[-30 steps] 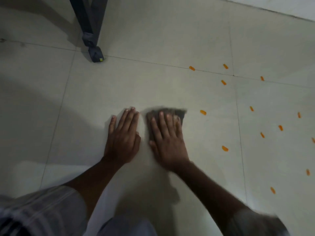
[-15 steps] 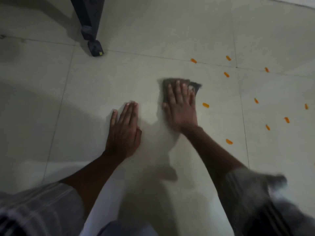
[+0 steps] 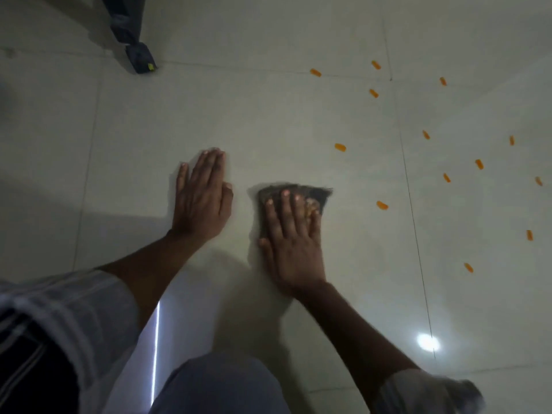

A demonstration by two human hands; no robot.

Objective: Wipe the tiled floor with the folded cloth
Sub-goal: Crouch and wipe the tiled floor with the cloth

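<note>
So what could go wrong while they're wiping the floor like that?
Two things, maybe. The orange bits lie just right of the cloth, so a wider swipe could smear or scatter them. Also, the right hand only presses flat on the cloth, with no grip, so it might slide off or the folds could bunch up. The left hand leans on shiny tile, which may be slippery.

Your left hand (image 3: 200, 201) and right hand (image 3: 294, 249) are bare, no gloves, rings or watch showing, and both forearms are uncovered too. Your left sleeve (image 3: 68, 318) is pale grey-white cloth with darker stripes, dark fabric beside it at the frame's edge. Your right sleeve (image 3: 430, 392) looks the same pale striped stuff, though it's blurred. Below, your knee (image 3: 221, 383) is covered in grey-blue fabric.
</note>
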